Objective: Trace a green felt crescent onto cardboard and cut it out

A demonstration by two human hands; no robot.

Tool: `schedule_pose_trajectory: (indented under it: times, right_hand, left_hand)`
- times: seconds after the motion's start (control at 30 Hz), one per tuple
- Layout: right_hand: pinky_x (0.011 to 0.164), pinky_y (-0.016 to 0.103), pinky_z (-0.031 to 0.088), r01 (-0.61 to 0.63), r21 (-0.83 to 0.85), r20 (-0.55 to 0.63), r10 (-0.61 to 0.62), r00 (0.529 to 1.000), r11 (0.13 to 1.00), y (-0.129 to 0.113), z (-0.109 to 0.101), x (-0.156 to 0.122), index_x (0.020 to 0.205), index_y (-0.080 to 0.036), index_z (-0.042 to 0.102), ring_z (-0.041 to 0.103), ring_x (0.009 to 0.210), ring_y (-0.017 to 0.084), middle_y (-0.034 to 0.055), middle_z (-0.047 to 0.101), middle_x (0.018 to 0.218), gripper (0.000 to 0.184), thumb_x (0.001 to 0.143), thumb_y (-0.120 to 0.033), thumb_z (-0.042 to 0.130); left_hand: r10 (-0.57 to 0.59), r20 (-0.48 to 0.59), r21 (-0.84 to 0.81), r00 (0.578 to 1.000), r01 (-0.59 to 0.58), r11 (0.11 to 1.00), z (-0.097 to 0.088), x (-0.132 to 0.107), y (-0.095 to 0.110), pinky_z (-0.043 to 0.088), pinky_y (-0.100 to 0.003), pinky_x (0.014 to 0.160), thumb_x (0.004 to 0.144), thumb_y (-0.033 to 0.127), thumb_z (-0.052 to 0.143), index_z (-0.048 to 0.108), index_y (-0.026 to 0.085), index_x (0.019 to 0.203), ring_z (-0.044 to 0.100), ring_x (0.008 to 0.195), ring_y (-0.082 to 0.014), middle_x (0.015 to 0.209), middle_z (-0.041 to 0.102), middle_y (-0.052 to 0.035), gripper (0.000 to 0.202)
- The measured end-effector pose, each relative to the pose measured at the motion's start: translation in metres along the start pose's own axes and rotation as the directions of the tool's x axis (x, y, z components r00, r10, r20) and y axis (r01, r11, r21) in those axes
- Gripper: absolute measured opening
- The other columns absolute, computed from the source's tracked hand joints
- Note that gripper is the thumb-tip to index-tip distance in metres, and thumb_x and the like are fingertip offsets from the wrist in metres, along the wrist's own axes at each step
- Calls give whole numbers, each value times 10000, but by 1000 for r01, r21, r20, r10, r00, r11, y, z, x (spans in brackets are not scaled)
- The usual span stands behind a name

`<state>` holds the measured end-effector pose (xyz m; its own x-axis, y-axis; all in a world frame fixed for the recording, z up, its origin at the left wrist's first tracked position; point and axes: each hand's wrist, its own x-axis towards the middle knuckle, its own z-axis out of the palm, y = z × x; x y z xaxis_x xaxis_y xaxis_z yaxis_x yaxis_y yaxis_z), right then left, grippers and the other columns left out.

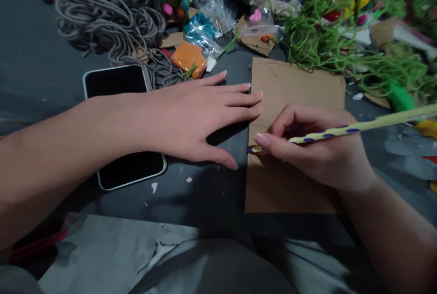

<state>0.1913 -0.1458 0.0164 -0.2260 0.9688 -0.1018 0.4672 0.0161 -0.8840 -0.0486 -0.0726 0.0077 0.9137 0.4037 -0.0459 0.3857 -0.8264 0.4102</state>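
My left hand (191, 116) lies flat with its fingers spread, palm down on the dark table. Its fingertips reach the left edge of a brown cardboard sheet (290, 189). In a writing grip, my right hand (317, 148) holds a yellow pencil (324, 134) with purple spots. The pencil's tip is at the left edge of the cardboard, a little below my left fingertips. Part of the cardboard is hidden under my right hand. Beneath my left wrist is a phone (116, 80) with a dark screen and a pale frame.
Grey cord (105, 7) lies heaped at the back left. An orange packet (189, 58) and a blue packet (201, 30) sit behind my left hand. Tangled green yarn (314, 34) and a green comb-like piece (402, 97) are at the right. Small white scraps (154, 187) dot the dark table (205, 194).
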Motion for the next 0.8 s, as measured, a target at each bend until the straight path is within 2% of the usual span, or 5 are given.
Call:
schedule_pose_trajectory:
  times: [0.2,0.33,0.43,0.57,0.8]
  right_hand:
    - [451,274,376,-9,-47,-91,5,996,999,0,7,0,588,-229,595,556,504,131,-4,644,566,418,812,-394,907]
    - [468,277,407,-10,-24,-92,7,996,1000,2,9,2,602,-229,593,601,529,146,-3,637,569,388,830,-338,887]
    - [466,280,408,12,-58,-82,-17,997,998,2,7,0,608,-233,599,550,501,129,-10,622,561,374,841,-326,876]
    - [454,287,394,43,-90,-25,-46,999,995,2,4,-2,614,-239,603,549,508,136,-5,639,580,381,852,-372,868]
    - [440,290,353,62,-107,-57,-69,996,992,3,6,-1,594,-240,592,515,482,130,-2,617,551,393,887,-349,830]
  left_hand:
    - [21,-12,3,1000,-20,1000,2,-1,-3,203,-558,1357,930,725,629,451,309,1649,346,1613,-382,1739,398,-41,850]
    - [9,-5,-6,1000,-9,1000,2,-2,-3,227,-529,1359,922,722,648,432,312,1658,372,1604,-362,1736,405,-51,869]
    - [-7,7,-14,1000,7,1000,2,-2,-3,215,-513,1367,918,718,658,431,331,1656,372,1605,-355,1743,392,-37,864]
    - [-16,26,-17,1000,16,1000,2,-1,-3,187,-540,1370,916,711,667,419,335,1660,353,1613,-364,1762,351,-35,871]
    - [-19,51,-9,998,20,1000,1,0,-1,166,-549,1371,912,698,677,394,314,1673,314,1630,-362,1782,297,-30,898]
